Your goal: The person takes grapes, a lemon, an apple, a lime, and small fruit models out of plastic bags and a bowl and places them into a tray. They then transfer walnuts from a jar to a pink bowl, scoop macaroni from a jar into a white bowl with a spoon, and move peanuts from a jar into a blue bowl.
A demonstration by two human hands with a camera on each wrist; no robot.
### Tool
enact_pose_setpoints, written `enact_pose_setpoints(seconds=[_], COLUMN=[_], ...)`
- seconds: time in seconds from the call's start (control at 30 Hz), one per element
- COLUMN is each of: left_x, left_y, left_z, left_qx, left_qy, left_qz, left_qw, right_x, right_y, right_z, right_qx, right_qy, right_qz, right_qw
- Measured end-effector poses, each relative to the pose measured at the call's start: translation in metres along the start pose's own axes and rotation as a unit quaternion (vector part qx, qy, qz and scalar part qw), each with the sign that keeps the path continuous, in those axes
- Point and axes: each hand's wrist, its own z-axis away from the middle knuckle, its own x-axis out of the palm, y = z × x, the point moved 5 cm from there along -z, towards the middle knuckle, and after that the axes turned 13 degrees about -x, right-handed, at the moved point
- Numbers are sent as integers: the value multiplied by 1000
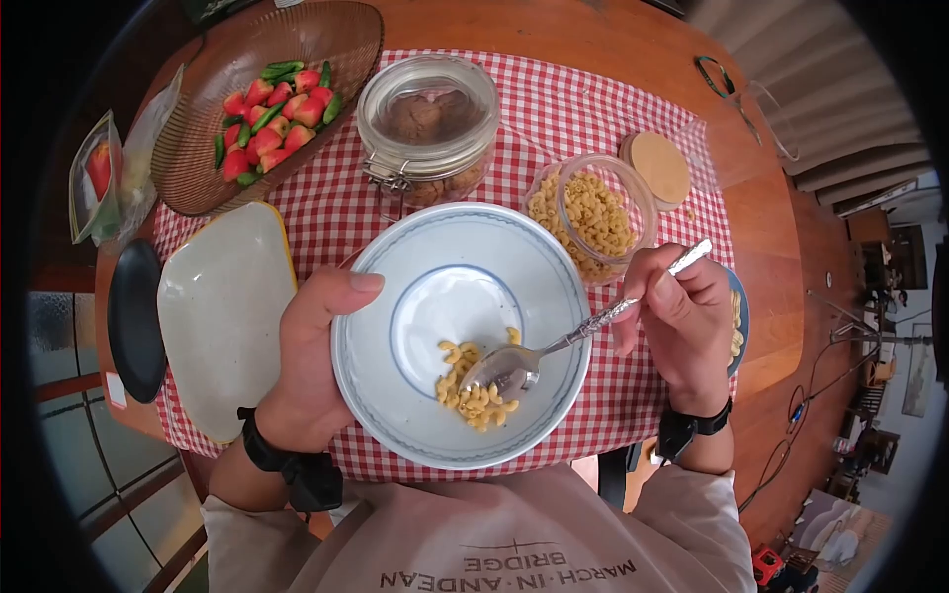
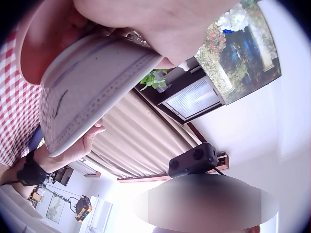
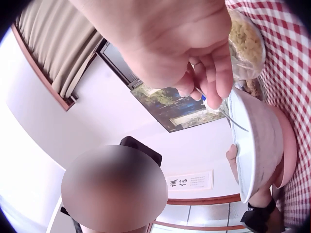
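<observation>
My left hand (image 1: 316,358) grips the left rim of a white bowl (image 1: 376,326) with blue rings, its thumb over the edge. In the left wrist view the bowl (image 2: 92,82) is tilted above a pink dish (image 2: 35,58). Dry elbow macaroni (image 1: 480,405) lies in the lower part of the bowl. From the right, my right hand (image 1: 687,321) pinches the handle of a metal spoon (image 1: 583,331). The spoon's head is down in the bowl, among the macaroni. Part of the handle shows below my right hand (image 3: 180,53) in the right wrist view.
Behind the bowl stand a clip-lid jar (image 1: 427,133) of brown cookies and an open tub (image 1: 593,212) of macaroni. A wooden lid (image 1: 657,170), a glass basket (image 1: 188,148) of strawberries and peppers, a white tray (image 1: 222,326), a black dish (image 1: 136,321) and a blue plate (image 1: 739,341) surround them.
</observation>
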Motion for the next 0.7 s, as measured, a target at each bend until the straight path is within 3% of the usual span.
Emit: enact_pose_setpoints(seconds=[0.17,0.27,0.33,0.37,0.4,0.47,0.53,0.6,0.7], left_x=[-2,-2,-1,-1,-2,-2,-2,-1,-1], left_y=[-1,0,0,0,-1,-1,0,-1,-2], left_z=[-1,-1,0,0,0,-1,0,-1,-1], left_qx=[-6,-5,-7,-6,-6,-6,-3,-5,-7], left_qy=[-4,-28,-20,-20,-16,-12,-1,7,16], left_qz=[12,13,11,11,12,13,2,2,5], left_qw=[1000,1000,1000,1000,1000,1000,1000,1000,1000], right_x=[-6,-15,-28,-31,-35,-47,-51,-60,-59], right_y=[1,-3,-11,-18,-20,-31,-37,-45,-52], right_z=[-5,-8,-9,-10,-9,-6,-6,-3,0], right_qx=[20,-2,-48,-92,-92,-164,-185,-264,-347], right_qy=[16,26,83,27,27,107,94,166,163], right_qz=[-52,-99,-150,-162,-162,-143,-124,-57,75], right_qw=[998,995,984,982,982,970,970,948,921])
